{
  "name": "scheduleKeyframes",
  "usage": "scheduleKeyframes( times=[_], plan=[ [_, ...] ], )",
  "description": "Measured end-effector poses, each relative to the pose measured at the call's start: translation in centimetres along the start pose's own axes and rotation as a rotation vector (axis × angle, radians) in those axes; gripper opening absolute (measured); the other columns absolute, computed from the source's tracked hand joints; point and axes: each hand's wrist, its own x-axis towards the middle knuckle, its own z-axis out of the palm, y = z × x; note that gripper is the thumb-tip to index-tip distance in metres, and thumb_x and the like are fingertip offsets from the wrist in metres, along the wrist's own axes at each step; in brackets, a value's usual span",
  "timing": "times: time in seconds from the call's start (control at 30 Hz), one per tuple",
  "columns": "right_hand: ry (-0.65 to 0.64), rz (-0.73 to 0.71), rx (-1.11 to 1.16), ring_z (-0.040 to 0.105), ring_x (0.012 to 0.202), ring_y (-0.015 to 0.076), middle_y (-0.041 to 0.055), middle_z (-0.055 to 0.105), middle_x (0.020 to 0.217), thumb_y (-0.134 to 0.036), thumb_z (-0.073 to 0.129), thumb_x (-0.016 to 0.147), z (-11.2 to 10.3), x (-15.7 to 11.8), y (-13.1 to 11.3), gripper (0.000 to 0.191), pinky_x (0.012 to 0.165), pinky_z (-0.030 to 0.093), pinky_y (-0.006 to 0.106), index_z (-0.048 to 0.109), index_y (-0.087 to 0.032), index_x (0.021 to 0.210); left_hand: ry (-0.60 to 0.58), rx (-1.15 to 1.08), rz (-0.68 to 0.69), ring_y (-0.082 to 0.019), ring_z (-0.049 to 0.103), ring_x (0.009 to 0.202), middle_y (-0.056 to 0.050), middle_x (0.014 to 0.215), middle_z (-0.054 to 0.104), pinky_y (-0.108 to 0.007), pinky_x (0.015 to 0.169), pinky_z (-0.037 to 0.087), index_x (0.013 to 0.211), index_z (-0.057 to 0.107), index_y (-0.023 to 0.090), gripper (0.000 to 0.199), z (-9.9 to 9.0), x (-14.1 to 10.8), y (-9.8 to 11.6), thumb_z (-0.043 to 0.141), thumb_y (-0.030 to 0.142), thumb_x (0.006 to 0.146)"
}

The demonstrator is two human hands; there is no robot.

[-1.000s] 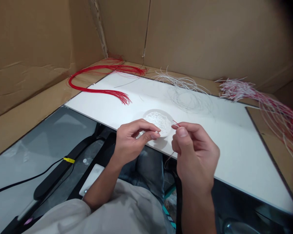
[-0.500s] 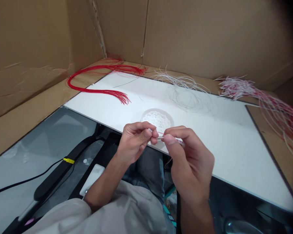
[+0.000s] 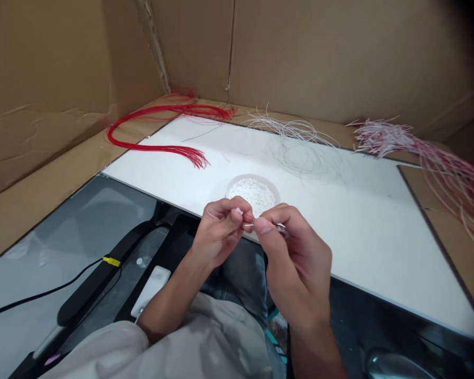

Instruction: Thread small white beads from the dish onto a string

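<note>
My left hand (image 3: 221, 231) pinches a small white piece (image 3: 239, 211) between thumb and forefinger. Close to its right, my right hand (image 3: 296, 252) grips thin red and white wires (image 3: 249, 225), whose ends point at the white piece. Small white parts on the wires (image 3: 281, 228) show behind the right thumb. The fingertips of both hands nearly meet, and whether a wire enters the piece cannot be made out. Just beyond the hands, a round shallow dish (image 3: 276, 192) holds many small white pieces.
Red wires (image 3: 142, 146) lie at the back left of the white board (image 3: 363, 210), with loose white wires (image 3: 296, 131) at the back. A red and white bundle (image 3: 438, 152) is at the right. Cardboard walls (image 3: 319, 58) stand behind.
My right hand has moved left, closer to my left hand, bringing the wire ends up to the white piece. My left hand has barely moved.
</note>
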Motion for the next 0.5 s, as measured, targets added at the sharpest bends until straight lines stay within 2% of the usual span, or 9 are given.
scheduleKeyframes(
  times=[0.27,0.5],
  plan=[
    [0.005,-0.01,-0.029,0.054,0.061,0.009,-0.0037,0.061,0.074,-0.023,0.06,0.102,0.1,-0.15,0.39,0.017,0.053,0.042,0.022,0.065,-0.023,0.086,0.038,0.022,-0.013,-0.006,0.06,0.06,0.004,0.069,0.065,-0.017,0.058,0.052,0.07,0.079,0.024,0.022,0.25,0.03,-0.24,0.099,0.031,0.062],
    [-0.001,-0.013,-0.037,0.042,0.055,0.008,-0.0054,0.055,0.07,-0.023,0.061,0.101,-0.08,-0.24,0.32,0.015,0.049,0.033,0.023,0.066,-0.024,0.087,-0.01,0.038,0.036,-0.005,0.062,0.062,0.004,0.072,0.065,-0.017,0.06,0.053,0.073,0.081,0.026,0.014,-0.08,0.02,-0.32,0.094,0.028,0.071]
  ],
)
